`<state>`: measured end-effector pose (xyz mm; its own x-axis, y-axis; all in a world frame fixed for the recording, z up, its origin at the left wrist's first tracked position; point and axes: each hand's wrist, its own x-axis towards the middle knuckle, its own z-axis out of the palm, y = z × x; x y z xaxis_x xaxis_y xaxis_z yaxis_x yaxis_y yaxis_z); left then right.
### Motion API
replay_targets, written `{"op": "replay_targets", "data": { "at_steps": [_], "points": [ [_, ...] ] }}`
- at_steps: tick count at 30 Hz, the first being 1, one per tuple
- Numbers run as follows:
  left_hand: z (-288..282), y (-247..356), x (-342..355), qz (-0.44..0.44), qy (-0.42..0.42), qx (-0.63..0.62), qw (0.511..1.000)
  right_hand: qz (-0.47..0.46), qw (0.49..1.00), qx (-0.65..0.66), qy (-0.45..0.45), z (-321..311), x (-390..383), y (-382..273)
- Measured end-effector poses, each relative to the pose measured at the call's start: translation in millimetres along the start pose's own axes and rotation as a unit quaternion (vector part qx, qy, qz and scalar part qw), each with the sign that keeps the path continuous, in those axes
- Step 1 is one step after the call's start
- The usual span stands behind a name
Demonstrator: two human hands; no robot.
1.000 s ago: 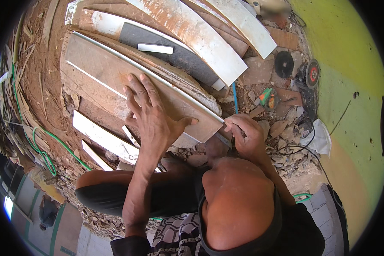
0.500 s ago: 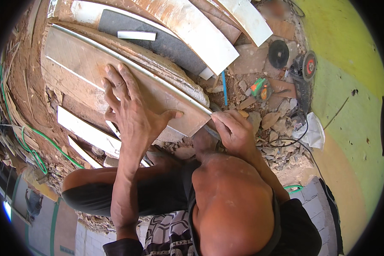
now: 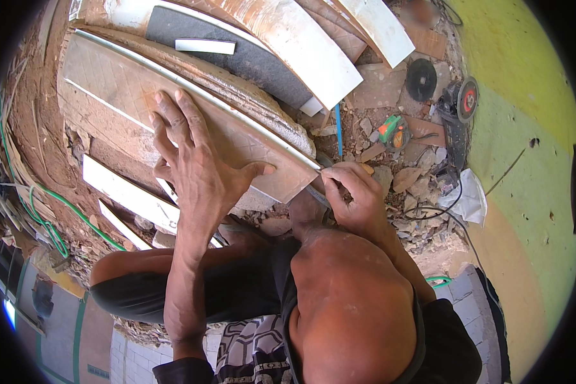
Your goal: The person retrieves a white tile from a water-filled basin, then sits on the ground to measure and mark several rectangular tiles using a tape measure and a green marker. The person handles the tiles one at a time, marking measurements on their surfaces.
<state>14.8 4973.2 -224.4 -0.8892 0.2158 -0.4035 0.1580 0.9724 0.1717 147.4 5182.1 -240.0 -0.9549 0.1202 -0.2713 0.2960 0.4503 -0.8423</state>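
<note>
A worker's left hand (image 3: 191,168) spreads flat across a long brown tile strip (image 3: 112,80) lying over a rough-edged slab (image 3: 291,133), while the right hand (image 3: 354,195) curls its fingers at the strip's right-hand corner; whether they pinch anything cannot be told. Uneven pressure from the palm could make the strip skid or crack, and a slip there might catch the foot (image 3: 307,212) just below. White offcuts (image 3: 125,192) crowd the lower-left edge; past the corner, low rubble (image 3: 409,182) leaves some elbow room before the angle grinder (image 3: 457,118).
</note>
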Motion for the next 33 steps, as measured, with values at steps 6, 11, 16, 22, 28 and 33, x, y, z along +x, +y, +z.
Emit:
{"op": "replay_targets", "data": {
  "at_steps": [6, 11, 16, 22, 28, 33],
  "points": [
    [-4.3, 3.0, 0.6, -0.023, -0.025, 0.006, 0.999, -0.021, 1.000, -0.005, -0.004, 1.0, -1.1, 3.7],
    [2.9, -3.7, -0.6, 0.007, 0.013, -0.009, 1.000, -0.049, 0.999, -0.007, -0.010, 1.5, -0.5, 6.2],
    [-0.7, 1.2, 0.2, -0.023, -0.021, 0.003, 1.000, -0.069, 0.998, -0.012, -0.001, 5.8, 6.8, 4.5],
    [0.8, -0.6, -0.8, -0.012, -0.003, 0.000, 1.000, -0.079, 0.996, -0.019, -0.027, 1.0, 7.9, 5.2],
    [0.3, 0.7, 1.0, -0.017, -0.011, 0.003, 1.000, -0.091, 0.995, -0.029, -0.029, 1.6, 16.2, 0.5],
    [-2.5, 2.2, 0.8, -0.024, -0.018, 0.013, 0.999, -0.060, 0.997, -0.023, -0.042, -2.9, 7.6, 4.9]
  ]
}}
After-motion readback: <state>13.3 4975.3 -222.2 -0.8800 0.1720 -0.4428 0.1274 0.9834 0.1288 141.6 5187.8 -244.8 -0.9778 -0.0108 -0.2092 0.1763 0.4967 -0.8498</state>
